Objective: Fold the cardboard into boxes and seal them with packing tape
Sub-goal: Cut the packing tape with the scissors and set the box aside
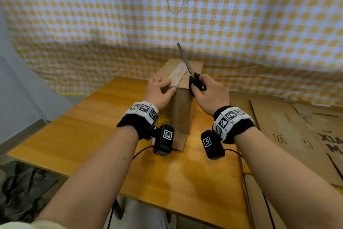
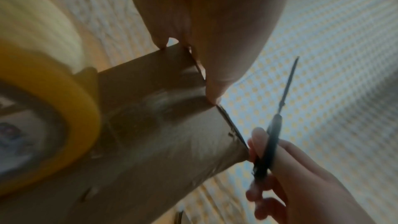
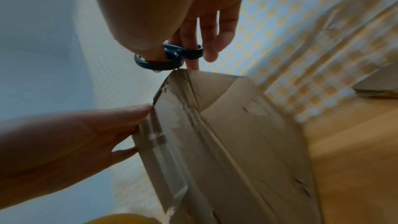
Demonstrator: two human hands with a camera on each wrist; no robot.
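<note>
A tall brown cardboard box point(image 1: 182, 110) stands upright on the wooden table point(image 1: 89, 128). A strip of clear tape point(image 1: 177, 74) runs across its closed top and down the near side point(image 3: 163, 151). My left hand point(image 1: 159, 89) lies on the box's top near-left corner, its straight fingers pressing the tape at the edge. My right hand point(image 1: 209, 91) grips black-handled scissors point(image 1: 187, 65) at the top near-right corner, the blades together and pointing up and away. A yellow tape roll point(image 2: 64, 108) sits beside the box under my left wrist, mostly hidden in the head view.
Flattened cardboard sheets point(image 1: 297, 136) are stacked along the table's right side. A yellow-and-white checked cloth point(image 1: 167, 15) hangs right behind the box. Dark bags point(image 1: 22, 191) lie on the floor at the left. Wrist camera cables trail over the table's near part.
</note>
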